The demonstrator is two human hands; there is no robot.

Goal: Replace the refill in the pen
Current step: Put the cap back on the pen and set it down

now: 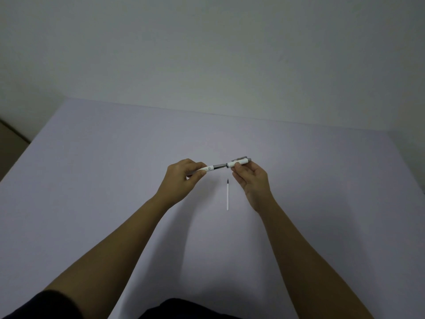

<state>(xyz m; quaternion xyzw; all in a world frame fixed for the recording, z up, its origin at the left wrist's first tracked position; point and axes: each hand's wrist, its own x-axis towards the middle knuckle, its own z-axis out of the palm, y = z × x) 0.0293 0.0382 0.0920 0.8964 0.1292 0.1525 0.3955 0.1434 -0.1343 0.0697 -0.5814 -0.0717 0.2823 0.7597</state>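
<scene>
Centrally, above the table (115,180): pen (220,166), left hand (181,178) pinching its barrel end, right hand (250,178) pinching its clip end; refill (227,195) lying beneath, between both hands.

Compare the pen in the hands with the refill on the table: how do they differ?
The pen is held above the table between the left hand and right hand; the refill lies loose on it, untouched. The pen runs left to right, the refill near to far. The pen is thicker, with a grey middle section and clip; the refill is a thin plain stick with a dark tip. Both are mostly white.
</scene>
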